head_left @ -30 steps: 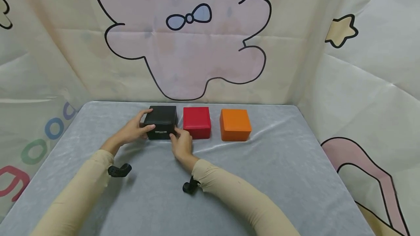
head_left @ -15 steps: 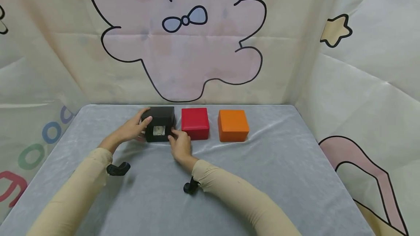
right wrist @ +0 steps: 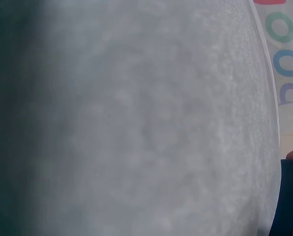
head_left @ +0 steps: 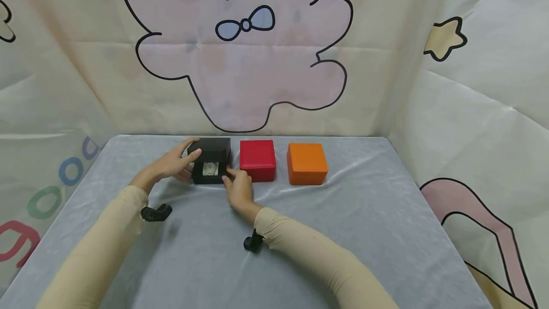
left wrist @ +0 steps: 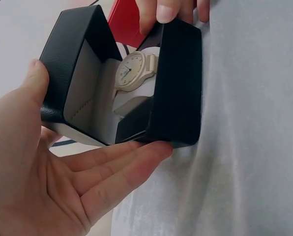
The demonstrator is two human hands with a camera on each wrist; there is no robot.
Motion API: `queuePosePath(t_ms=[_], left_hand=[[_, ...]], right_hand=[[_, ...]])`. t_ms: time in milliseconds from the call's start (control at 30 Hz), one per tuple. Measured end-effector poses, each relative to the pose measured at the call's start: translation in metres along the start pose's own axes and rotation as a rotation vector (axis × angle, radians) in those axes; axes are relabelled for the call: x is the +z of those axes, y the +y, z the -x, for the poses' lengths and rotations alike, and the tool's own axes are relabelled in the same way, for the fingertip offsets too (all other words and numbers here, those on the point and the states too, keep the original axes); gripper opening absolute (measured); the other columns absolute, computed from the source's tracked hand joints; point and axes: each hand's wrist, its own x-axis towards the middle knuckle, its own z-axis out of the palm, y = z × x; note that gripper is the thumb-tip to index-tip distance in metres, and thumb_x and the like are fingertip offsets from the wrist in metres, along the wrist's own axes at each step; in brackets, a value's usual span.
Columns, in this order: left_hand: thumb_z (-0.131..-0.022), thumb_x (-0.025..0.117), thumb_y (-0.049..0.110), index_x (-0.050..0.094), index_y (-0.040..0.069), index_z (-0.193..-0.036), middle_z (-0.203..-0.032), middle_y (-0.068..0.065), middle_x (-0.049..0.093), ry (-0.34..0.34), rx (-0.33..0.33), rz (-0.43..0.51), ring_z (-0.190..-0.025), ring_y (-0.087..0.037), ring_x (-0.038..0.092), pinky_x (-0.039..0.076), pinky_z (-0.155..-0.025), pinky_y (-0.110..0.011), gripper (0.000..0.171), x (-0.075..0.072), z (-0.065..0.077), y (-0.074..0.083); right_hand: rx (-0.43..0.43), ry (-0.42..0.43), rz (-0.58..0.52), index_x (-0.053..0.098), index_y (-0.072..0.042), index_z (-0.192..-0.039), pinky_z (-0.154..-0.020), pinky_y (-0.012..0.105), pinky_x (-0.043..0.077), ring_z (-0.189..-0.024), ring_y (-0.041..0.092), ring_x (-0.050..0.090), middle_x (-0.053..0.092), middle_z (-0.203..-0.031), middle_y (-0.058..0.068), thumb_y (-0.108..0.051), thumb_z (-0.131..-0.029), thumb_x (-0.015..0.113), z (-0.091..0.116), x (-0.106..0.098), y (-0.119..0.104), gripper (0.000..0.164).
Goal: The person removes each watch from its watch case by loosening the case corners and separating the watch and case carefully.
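A black watch box (head_left: 213, 147) stands at the back left of the cloth-covered table, its lid tilted up. Inside, a pale wristwatch (left wrist: 131, 71) with a round dial sits round a light cushion. My left hand (head_left: 171, 162) holds the box from the left; in the left wrist view its thumb lies on the lid's outer face and its fingers reach along the side of the base. At the front right corner, my right hand (head_left: 240, 190) grips the base with its fingertips. The right wrist view catches only the box's dark edge (right wrist: 288, 196) at its far right.
Just right of the black box stands a red box (head_left: 257, 160), close to my right fingers. An orange box (head_left: 307, 163) stands farther right. Behind them the table (head_left: 351, 223) ends at a printed curtain (head_left: 274, 75).
The black box's lid has swung up from shut, and the watch inside has come into view. My left thumb has risen with the lid. My right hand keeps its place at the base.
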Motion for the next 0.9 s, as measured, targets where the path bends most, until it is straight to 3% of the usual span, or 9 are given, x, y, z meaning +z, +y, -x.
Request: queuePosePath(t_ms=[100, 267, 633, 900], left_hand=[[-0.101, 0.043, 0.062, 0.001, 0.024, -0.164, -0.136, -0.045, 0.049, -0.012, 0.000, 0.011, -0.090, -0.041, 0.075, 0.062, -0.075, -0.050, 0.085, -0.002, -0.001, 0.000], [-0.102, 0.047, 0.058, 0.002, 0.023, -0.163, -0.156, -0.044, 0.021, -0.022, 0.006, 0.035, -0.088, -0.040, 0.075, 0.062, -0.076, -0.050, 0.083, -0.002, 0.001, -0.001], [-0.102, 0.046, 0.058, 0.012, 0.019, -0.162, -0.149, -0.044, 0.038, 0.021, 0.051, -0.031, -0.085, -0.034, 0.075, 0.062, -0.073, -0.045, 0.079, -0.004, -0.002, -0.006], [-0.103, 0.033, 0.063, 0.013, 0.016, -0.161, -0.138, -0.042, 0.051, 0.045, 0.047, -0.080, -0.069, -0.038, 0.074, 0.062, -0.065, -0.047, 0.077, -0.008, -0.010, 0.005]], right_hand=[[0.006, -0.002, 0.004, 0.074, -0.009, -0.123, -0.091, 0.036, 0.058, -0.110, 0.016, 0.071, 0.073, -0.123, 0.002, -0.012, -0.092, 0.073, -0.001, -0.001, 0.001, 0.031], [0.017, -0.017, 0.010, 0.074, -0.009, -0.123, -0.090, 0.036, 0.058, -0.108, 0.016, 0.072, 0.074, -0.122, 0.003, -0.013, -0.092, 0.073, 0.000, -0.001, 0.001, 0.031], [0.017, -0.024, 0.032, 0.075, -0.010, -0.122, -0.087, 0.036, 0.058, -0.104, 0.018, 0.073, 0.076, -0.117, 0.005, -0.014, -0.092, 0.074, -0.001, -0.002, -0.001, 0.030], [0.024, -0.016, 0.020, 0.074, -0.010, -0.124, -0.091, 0.037, 0.058, -0.110, 0.017, 0.071, 0.074, -0.122, 0.001, -0.013, -0.092, 0.074, 0.000, -0.003, -0.003, 0.032]])
